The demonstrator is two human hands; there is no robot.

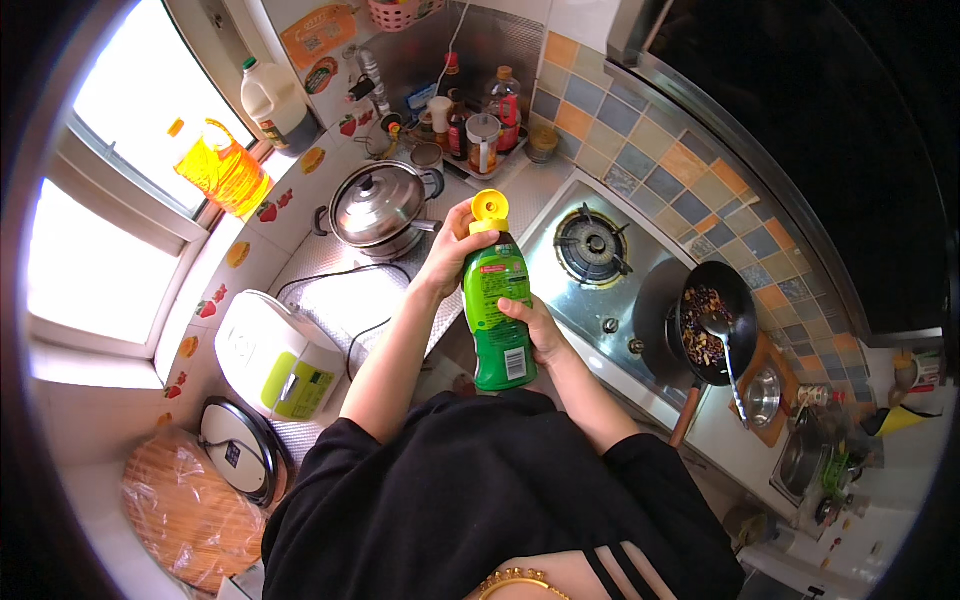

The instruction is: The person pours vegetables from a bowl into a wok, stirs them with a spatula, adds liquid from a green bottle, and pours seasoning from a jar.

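A green plastic squeeze bottle (495, 300) with a yellow flip-top cap (490, 210) is held upright in front of my chest. Its cap lid is flipped up, and the label bears writing and a barcode. My left hand (452, 244) grips the neck just below the cap. Lower down, my right hand (538, 326) wraps the side of the bottle, thumb across the label. To the right, a black wok (739, 300) with a wooden handle sits over the stove and holds a dark mixture of chopped food (703, 352). A metal spoon (726, 352) rests in it.
A gas burner (592, 244) on the steel stove (547, 225) lies ahead. Left of the bottle are a lidded steel pot (379, 202), a white rice cooker (277, 356) and a black cord (352, 274). Several seasoning bottles (502, 97) stand in the corner. A sink (799, 457) is far right.
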